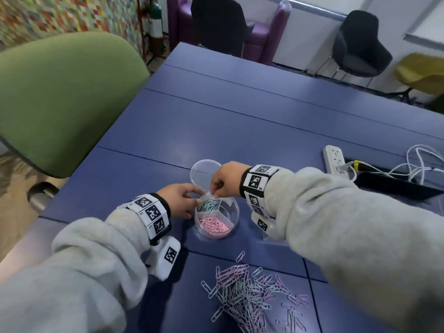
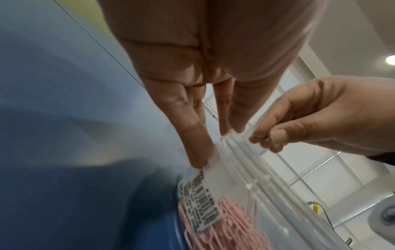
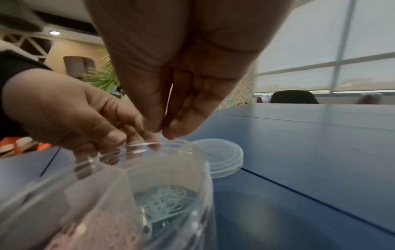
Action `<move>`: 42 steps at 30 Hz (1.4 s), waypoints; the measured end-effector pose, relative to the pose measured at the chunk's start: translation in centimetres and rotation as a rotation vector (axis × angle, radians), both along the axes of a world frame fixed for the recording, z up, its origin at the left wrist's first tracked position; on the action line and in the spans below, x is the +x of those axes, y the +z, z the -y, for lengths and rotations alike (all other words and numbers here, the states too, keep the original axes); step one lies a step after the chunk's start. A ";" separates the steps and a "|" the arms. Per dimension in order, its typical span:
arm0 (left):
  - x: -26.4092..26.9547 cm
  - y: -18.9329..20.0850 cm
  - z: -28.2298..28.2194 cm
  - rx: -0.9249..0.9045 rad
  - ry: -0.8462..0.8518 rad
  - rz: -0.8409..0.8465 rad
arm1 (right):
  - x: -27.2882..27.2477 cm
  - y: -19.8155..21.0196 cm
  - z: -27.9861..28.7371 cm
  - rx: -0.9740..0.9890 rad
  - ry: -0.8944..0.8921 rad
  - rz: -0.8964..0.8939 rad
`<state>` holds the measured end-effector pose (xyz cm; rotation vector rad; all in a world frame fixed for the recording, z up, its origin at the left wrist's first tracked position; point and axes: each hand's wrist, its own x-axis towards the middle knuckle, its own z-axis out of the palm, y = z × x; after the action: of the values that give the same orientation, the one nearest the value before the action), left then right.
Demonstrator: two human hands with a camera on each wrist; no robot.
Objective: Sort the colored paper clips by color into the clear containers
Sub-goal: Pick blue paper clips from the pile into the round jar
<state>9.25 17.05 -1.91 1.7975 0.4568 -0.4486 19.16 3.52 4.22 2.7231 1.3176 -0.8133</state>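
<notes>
Clear plastic, round and split into compartments, the tub (image 1: pixel 231 213) stands on the blue worktop (image 1: pixel 240 121) between both hands. Pink clips (image 1: pixel 213 224) fill its near compartment, pale blue-green clips (image 1: pixel 210 205) the far left one; the right compartment looks bare from the head view. The left hand (image 1: pixel 179 199) rests against the tub's left side, fingers fairly straight, fingertips (image 2: pixel 198 159) touching the wall just above a barcode label (image 2: pixel 203 204). The right hand (image 1: pixel 224 180) hovers over the far rim, thumb and fingers (image 3: pixel 181 125) drawn narrowly together above the blue-green compartment; whether a clip sits in the pinch cannot be told. The tub's lid (image 1: pixel 204 170) lies flat just behind it. A loose pile (image 1: pixel 252 294) of pink, lilac and pale blue clips lies on the worktop nearer the person, apart from the tub. A white power strip (image 1: pixel 335 162) with cables sits well off to the right, and a green chair (image 1: pixel 64 97) stands at the left edge
</notes>
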 end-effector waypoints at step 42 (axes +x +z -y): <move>-13.6 -1.5 11.7 0.797 -0.429 -0.011 | -16.5 -7.5 25.4 0.063 -0.528 -0.076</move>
<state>-4.39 5.31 -3.46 2.6884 0.2630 -0.6247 2.67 -21.93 -3.29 3.1652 0.6312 -0.9144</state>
